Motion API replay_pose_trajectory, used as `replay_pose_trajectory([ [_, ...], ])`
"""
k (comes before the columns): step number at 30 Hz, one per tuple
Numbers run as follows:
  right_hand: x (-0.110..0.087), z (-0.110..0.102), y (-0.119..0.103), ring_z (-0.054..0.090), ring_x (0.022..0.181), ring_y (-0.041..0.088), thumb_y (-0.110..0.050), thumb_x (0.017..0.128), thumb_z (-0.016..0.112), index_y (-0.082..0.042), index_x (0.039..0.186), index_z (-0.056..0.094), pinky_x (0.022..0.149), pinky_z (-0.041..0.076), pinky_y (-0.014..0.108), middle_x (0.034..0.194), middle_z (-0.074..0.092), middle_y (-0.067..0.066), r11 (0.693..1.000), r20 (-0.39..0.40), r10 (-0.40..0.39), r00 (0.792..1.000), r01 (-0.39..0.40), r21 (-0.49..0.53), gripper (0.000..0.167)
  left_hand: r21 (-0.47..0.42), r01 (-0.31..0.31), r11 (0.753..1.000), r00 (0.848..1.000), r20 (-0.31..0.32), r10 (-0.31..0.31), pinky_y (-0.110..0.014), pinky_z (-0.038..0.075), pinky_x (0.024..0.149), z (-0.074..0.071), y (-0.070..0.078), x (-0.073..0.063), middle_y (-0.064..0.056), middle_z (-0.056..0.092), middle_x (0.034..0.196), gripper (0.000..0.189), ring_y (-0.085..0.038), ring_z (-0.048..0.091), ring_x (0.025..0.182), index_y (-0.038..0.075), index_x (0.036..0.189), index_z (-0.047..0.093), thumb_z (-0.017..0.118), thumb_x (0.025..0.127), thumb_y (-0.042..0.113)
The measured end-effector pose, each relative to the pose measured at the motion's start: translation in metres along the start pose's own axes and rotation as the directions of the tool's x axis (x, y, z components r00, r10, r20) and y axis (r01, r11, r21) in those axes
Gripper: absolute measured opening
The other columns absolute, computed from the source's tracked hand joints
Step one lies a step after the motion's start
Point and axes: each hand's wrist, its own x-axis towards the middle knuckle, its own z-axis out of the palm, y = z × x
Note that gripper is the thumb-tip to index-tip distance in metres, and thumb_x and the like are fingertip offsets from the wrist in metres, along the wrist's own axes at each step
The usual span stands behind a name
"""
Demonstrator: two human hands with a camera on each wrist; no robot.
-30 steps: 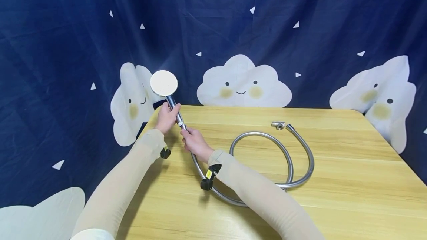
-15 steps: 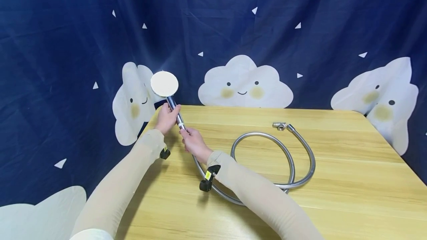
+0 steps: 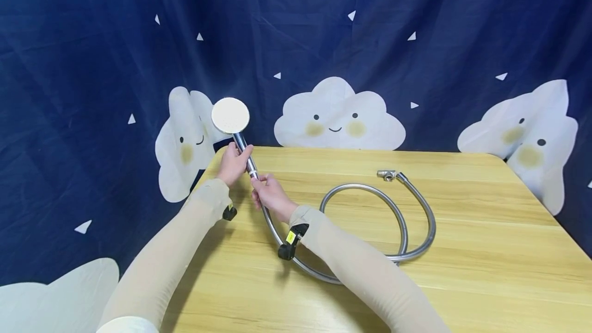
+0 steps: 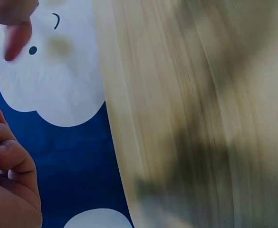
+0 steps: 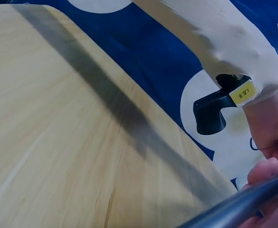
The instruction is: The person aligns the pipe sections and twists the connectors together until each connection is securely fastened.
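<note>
closest are two thin, stretchy, cream sleeves [image 3: 361, 269]. a bendy silver hose [image 3: 404, 230] lies in a big loop on the smooth, stripy yellow wood table [image 3: 485, 230], and part of it goes under the right arm. the right hand [image 3: 273, 197] is wrapped round the top of the hose, just under a pale ring [image 3: 252, 172]. the left hand [image 3: 233, 165] grips the shiny round handle, a bit higher up. the hands are near each other but not touching. on top is the shower head [image 3: 230, 115], flat and round like a white plate, held up and leaning left. i think the step now is joining hose and handle, but i can't tell if it's tight. the next move seems to need a steady left hand and a twist from the right. farther back, a stubby metal pipe piece [image 3: 386, 174] lies just beside the hose's other end. last is soft, wrinkly blue cloth [image 3: 305, 24] with smiling clouds
</note>
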Motion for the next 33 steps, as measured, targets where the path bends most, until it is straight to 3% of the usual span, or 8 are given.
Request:
replay_pose_trajectory([
  [4,0.0005,-0.0021,-0.0005,0.057,0.052,0.015,-0.017,0.104,0.054,0.000,0.111,0.048,0.063,0.057,0.033,0.072,0.059,0.008,1.000,-0.010,-0.014,1.000,0.014,-0.003,0.020,-0.003,-0.004,1.000,1.000,-0.001,0.004,-0.023,0.043,0.051,0.0016,0.0019,0.0001,-0.003,0.050,0.077,0.039,-0.010,0.047,0.054,0.004,0.113,0.043,0.054,0.102,0.040],
  [6,-0.0002,-0.0023,-0.0016,0.066,0.061,0.028,-0.016,0.103,0.056,0.002,0.110,0.051,0.075,0.060,0.038,0.083,0.064,0.015,1.000,-0.025,-0.019,1.000,0.019,-0.012,0.020,-0.010,-0.008,1.000,1.000,-0.005,0.008,-0.023,0.043,0.050,0.0022,0.0023,0.0002,-0.003,0.050,0.077,0.037,-0.010,0.047,0.054,0.004,0.113,0.043,0.055,0.102,0.038],
  [11,-0.0015,-0.0023,-0.0039,0.071,0.081,0.036,-0.015,0.103,0.057,0.004,0.109,0.056,0.095,0.054,0.050,0.100,0.068,0.020,0.998,-0.068,-0.045,0.997,0.041,-0.052,0.021,-0.032,-0.009,0.999,1.000,-0.009,0.008,-0.022,0.043,0.050,0.0031,0.0029,0.0002,-0.004,0.049,0.078,0.037,-0.010,0.048,0.054,0.004,0.113,0.042,0.055,0.102,0.037],
  [14,-0.0011,-0.0023,-0.0039,0.070,0.078,0.023,-0.016,0.104,0.054,0.006,0.108,0.059,0.097,0.053,0.051,0.102,0.068,0.020,0.996,-0.076,-0.056,0.996,0.051,-0.067,0.023,-0.031,0.000,1.000,1.000,-0.006,0.000,-0.022,0.043,0.051,0.0031,0.0030,-0.0003,-0.004,0.050,0.079,0.038,-0.011,0.048,0.056,0.005,0.115,0.042,0.054,0.102,0.038],
  [19,-0.0018,-0.0018,-0.0045,0.072,0.087,0.036,-0.017,0.107,0.048,0.008,0.115,0.062,0.097,0.052,0.050,0.106,0.068,0.027,0.999,-0.062,-0.026,0.998,0.024,-0.027,0.030,-0.021,-0.013,1.000,1.000,-0.005,0.013,-0.024,0.043,0.051,0.0030,0.0030,-0.0006,-0.004,0.050,0.078,0.038,-0.011,0.048,0.055,0.005,0.114,0.043,0.055,0.102,0.038],
  [24,-0.0012,-0.0027,-0.0042,0.073,0.071,0.025,-0.016,0.106,0.046,0.007,0.119,0.063,0.091,0.057,0.045,0.088,0.068,0.016,0.999,-0.034,0.021,0.999,-0.019,0.038,0.031,0.002,-0.026,1.000,1.000,0.002,0.026,-0.026,0.044,0.050,0.0025,0.0015,-0.0007,-0.004,0.052,0.077,0.040,-0.012,0.049,0.053,0.005,0.114,0.044,0.056,0.101,0.041],
  [29,-0.0002,-0.0043,-0.0048,0.075,0.080,0.033,-0.020,0.103,0.056,0.006,0.110,0.066,0.088,0.058,0.037,0.086,0.070,0.019,1.000,-0.018,0.019,1.000,-0.018,0.024,0.029,0.002,-0.012,1.000,1.000,0.005,0.012,-0.025,0.044,0.051,0.0028,-0.0005,-0.0003,-0.003,0.051,0.077,0.040,-0.012,0.049,0.055,0.006,0.114,0.044,0.055,0.102,0.042],
  [33,0.0018,-0.0052,-0.0043,0.075,0.081,0.031,-0.016,0.097,0.065,0.008,0.110,0.066,0.087,0.057,0.034,0.094,0.073,0.023,1.000,-0.020,0.000,1.000,-0.001,-0.024,0.028,-0.016,-0.011,1.000,1.000,0.007,0.011,-0.025,0.045,0.052,0.0037,0.0010,-0.0001,-0.003,0.051,0.078,0.040,-0.012,0.050,0.056,0.006,0.114,0.044,0.055,0.102,0.042],
])
